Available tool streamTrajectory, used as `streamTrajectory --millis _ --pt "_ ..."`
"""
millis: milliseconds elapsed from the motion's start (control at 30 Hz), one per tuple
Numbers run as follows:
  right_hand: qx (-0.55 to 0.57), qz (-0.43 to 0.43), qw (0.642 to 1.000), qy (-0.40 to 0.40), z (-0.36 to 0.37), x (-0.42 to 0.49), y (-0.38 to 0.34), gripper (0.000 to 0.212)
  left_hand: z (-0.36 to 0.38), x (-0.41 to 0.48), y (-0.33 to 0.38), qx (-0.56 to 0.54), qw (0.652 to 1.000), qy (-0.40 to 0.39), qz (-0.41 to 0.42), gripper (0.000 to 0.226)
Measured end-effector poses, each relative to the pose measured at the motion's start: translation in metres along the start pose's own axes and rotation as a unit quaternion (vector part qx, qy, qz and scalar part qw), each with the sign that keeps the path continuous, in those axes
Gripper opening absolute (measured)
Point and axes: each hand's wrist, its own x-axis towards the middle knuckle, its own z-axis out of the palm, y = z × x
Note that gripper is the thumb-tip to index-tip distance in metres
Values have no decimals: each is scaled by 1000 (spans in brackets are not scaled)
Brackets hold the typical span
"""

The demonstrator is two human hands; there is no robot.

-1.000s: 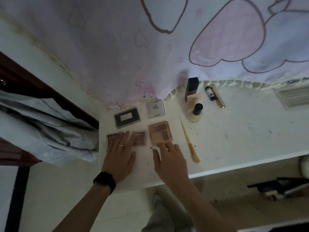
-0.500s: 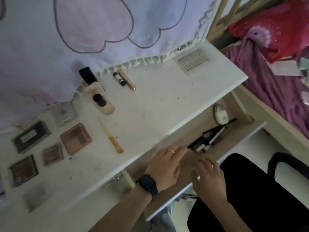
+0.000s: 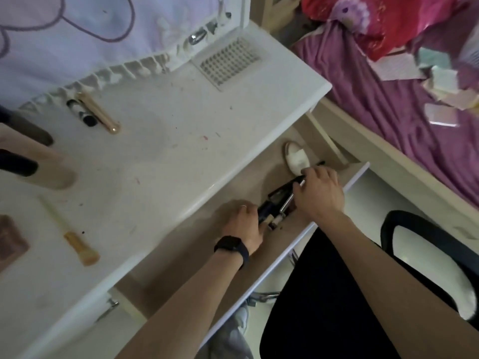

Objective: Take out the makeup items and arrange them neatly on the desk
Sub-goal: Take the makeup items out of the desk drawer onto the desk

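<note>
Pulled-out desk drawer (image 3: 181, 255), dark makeup sticks (image 3: 281, 196) between left hand (image 3: 243, 224) and right hand (image 3: 320, 193), both gripping them.

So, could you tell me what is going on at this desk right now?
A person is reaching both hands into the open drawer under the white desk. The left hand, with a black watch on its wrist, and the right hand each grip one end of a bundle of slim dark makeup sticks down in the drawer. A white oval case lies further back. A yellow brush and a gold tube already lie on the desk.
</note>
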Motion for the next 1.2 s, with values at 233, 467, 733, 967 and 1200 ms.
streamTrajectory --millis 233,467,733,967,1200 --pt "74 89 990 -84 9 61 -10 58 1 5 5 111 993 31 0 34" --pt "59 123 988 -77 29 70 -3 72 -5 4 14 206 978 17 -18 47" --pt "176 220 955 -91 8 70 -9 65 -20 -1 7 200 977 -27 -65 54" --pt "659 205 703 -173 -18 -6 -21 58 -26 -12 -4 213 975 -32 -55 45" --pt "681 137 693 -192 -19 -83 -25 48 -21 -37 -22 260 965 -31 -21 35"
